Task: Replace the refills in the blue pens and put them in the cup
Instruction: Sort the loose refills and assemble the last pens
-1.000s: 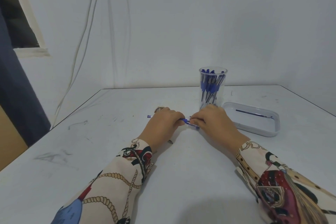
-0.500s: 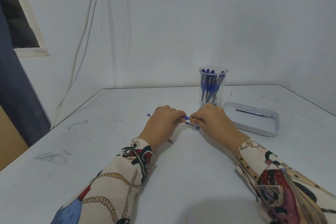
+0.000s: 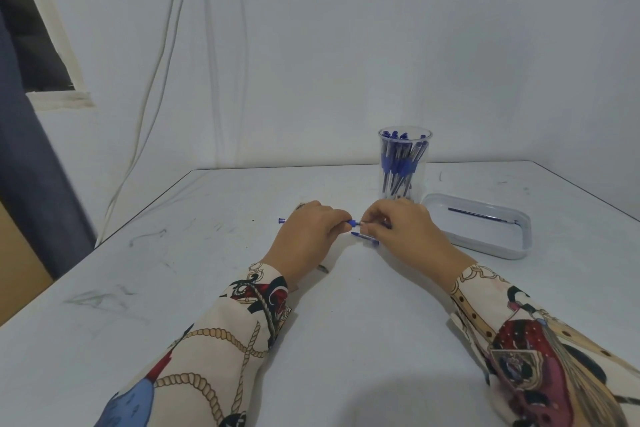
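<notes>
My left hand (image 3: 308, 232) grips a blue pen (image 3: 352, 222) lying crosswise; its blue end sticks out left of the fist and its blue grip end shows to the right. My right hand (image 3: 405, 229) pinches the pen's tip end, fingertips meeting the left hand's. A second thin blue piece (image 3: 363, 237) slants under the right hand's fingers; what it is I cannot tell. Behind the right hand stands a clear cup (image 3: 405, 163) holding several blue pens.
A white tray (image 3: 485, 243) with one thin refill (image 3: 481, 215) in it lies right of the cup. A small dark speck (image 3: 323, 268) sits on the white table (image 3: 207, 288) by my left wrist. Cables hang down the wall at the back left.
Both hands have risen slightly off the table with the pen, and the right fingers have shifted onto its tip end. Cup and tray are unchanged.
</notes>
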`<action>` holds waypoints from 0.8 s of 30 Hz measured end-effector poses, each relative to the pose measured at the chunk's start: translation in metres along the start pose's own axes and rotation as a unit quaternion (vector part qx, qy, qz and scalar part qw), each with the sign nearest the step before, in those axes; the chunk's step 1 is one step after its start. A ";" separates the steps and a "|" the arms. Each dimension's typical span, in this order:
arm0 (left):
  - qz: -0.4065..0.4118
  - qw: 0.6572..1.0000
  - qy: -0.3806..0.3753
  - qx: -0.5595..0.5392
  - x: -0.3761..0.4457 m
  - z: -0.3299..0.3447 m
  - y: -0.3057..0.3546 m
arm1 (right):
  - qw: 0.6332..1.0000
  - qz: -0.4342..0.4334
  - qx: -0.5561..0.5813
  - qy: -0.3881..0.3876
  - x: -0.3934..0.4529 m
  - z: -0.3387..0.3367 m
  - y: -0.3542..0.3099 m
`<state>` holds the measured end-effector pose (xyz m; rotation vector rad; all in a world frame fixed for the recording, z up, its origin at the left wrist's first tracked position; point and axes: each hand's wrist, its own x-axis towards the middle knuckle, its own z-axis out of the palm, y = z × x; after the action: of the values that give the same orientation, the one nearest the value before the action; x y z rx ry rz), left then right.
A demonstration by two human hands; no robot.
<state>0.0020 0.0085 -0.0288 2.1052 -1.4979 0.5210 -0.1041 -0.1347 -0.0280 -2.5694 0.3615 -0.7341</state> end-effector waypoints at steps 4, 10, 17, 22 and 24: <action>-0.003 1.000 0.006 -0.003 0.000 0.000 0.000 | 0.998 -0.012 -0.057 -0.023 -0.002 -0.002 0.002; -0.014 1.000 0.006 -0.008 -0.001 -0.001 -0.001 | 1.000 0.015 0.018 -0.008 -0.001 -0.002 0.000; -0.016 1.000 0.003 -0.008 -0.001 -0.001 -0.002 | 0.991 0.056 0.117 -0.042 -0.003 -0.004 -0.002; -0.015 1.000 0.002 0.000 -0.001 -0.001 -0.001 | 0.984 0.069 0.160 -0.043 -0.001 -0.004 0.000; -0.017 1.000 0.001 0.001 -0.001 -0.001 -0.001 | 0.976 0.076 0.194 -0.053 -0.001 -0.006 -0.001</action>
<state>0.0029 0.0099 -0.0288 2.1269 -1.4590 0.5115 -0.1084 -0.1352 -0.0236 -2.1741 0.3383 -0.5460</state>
